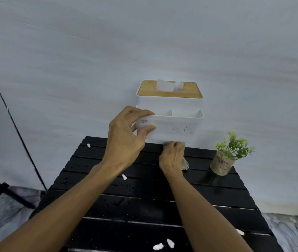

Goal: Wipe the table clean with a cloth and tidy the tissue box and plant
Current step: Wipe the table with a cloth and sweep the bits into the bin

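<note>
Left hand [126, 135] clamped on left end of tissue box [170, 113], box raised off counter [108, 200] at 12 o'clock edge. Right hand [171, 157] closed over cloth [184, 164], pressing beneath the box. Plant [226, 157] at 2 o'clock, standing upright, apart from box.

Advice: keep box level and clear of cloth; sweep full footprint under it, then droplets and white scraps [162, 245] toward 6 o'clock.

Writing: small grey mark on box corner, worn print on front; both unreadable.
</note>
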`<state>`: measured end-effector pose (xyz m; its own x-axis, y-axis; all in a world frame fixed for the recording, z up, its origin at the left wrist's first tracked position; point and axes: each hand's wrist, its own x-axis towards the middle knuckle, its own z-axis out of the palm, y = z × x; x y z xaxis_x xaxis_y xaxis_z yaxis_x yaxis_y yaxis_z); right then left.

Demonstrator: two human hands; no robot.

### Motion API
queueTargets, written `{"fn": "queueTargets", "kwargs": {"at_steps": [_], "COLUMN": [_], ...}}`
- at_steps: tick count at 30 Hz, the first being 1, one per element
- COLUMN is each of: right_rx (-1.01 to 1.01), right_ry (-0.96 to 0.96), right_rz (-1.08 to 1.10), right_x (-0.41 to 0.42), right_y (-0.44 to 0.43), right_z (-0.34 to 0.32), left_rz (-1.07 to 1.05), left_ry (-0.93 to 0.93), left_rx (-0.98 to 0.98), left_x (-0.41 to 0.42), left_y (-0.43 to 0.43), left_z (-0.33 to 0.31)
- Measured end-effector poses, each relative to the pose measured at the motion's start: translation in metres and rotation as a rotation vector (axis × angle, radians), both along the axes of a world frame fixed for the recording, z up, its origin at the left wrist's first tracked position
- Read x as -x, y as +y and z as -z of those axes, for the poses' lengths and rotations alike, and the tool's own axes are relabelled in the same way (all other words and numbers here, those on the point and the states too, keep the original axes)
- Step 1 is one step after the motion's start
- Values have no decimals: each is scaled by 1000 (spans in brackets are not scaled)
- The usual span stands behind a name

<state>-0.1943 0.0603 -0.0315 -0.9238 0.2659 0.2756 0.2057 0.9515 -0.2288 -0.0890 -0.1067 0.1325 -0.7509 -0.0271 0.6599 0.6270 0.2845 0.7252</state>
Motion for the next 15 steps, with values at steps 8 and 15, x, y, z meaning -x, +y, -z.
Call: {"fn": "queueTargets", "kwargs": {"at_steps": [8,15], "right_rx": [177,277], "right_ry": [-35,-160], "right_rz": [-609,-1011], "right_x": [-28,-122], "right_y": [-52,-18], "right_z": [-5,-21], "left_rz": [6,-15], "left_ry": [5,26], "left_rx": [4,19], "left_x": [-6,-21], "left_y": [-3,-3], "left_z": [-2,-15]}}
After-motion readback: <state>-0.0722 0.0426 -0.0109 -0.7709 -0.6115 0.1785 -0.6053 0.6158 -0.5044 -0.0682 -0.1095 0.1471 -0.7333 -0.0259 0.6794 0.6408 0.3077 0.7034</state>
